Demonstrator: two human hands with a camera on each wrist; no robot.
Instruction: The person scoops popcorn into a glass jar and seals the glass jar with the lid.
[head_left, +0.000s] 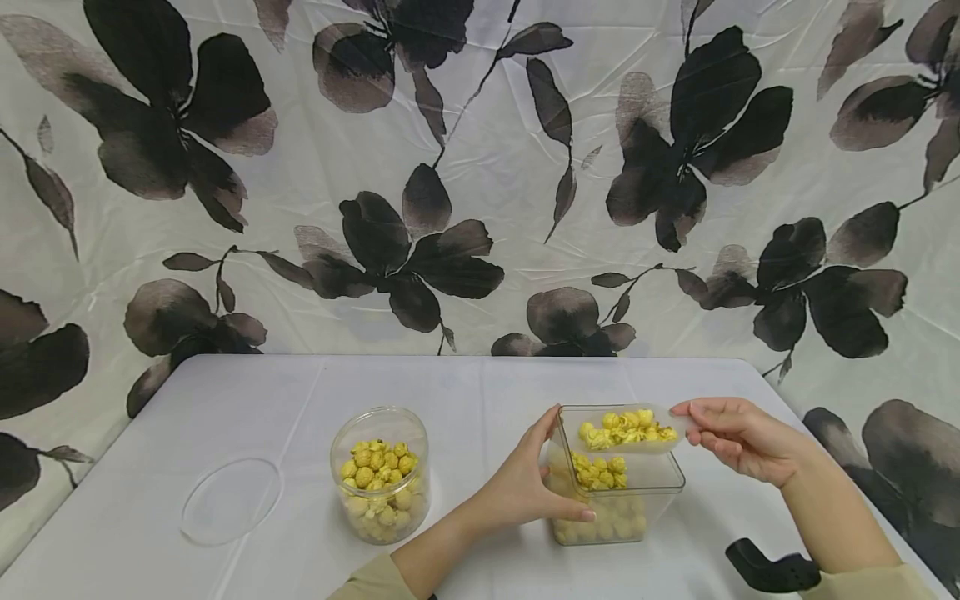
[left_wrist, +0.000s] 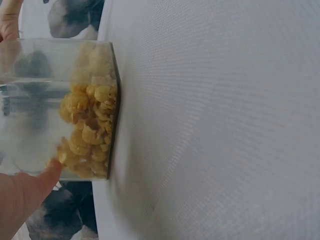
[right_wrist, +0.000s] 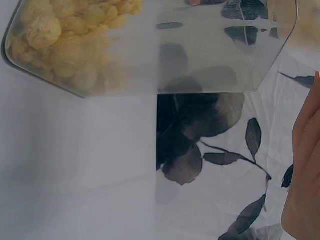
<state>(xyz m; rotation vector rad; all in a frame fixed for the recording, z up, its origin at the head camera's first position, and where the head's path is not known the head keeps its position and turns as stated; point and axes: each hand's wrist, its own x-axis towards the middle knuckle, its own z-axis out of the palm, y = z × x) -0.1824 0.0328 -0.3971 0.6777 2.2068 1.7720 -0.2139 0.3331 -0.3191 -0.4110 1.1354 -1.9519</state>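
A clear rectangular container [head_left: 662, 507], partly filled with yellow popcorn [head_left: 600, 472], stands on the table. My left hand [head_left: 528, 483] grips its left side, thumb along the near wall. Over its open top, my right hand [head_left: 738, 437] pinches the right end of a small translucent scoop-like dish [head_left: 660, 447] holding several popcorn pieces [head_left: 626, 427]. In the left wrist view a fingertip [left_wrist: 51, 171] presses the container wall [left_wrist: 30, 112], with popcorn behind it. The right wrist view catches the right hand [right_wrist: 305, 160] only at the edge, beside the container [right_wrist: 210, 75].
Left of the container stands a round clear jar [head_left: 337, 454] of yellow popcorn, without a lid on. A clear round lid [head_left: 232, 500] lies flat farther left. The white-covered table [head_left: 480, 575] meets a floral cloth [head_left: 525, 167] behind. A black curved device [head_left: 772, 568] is at my right wrist.
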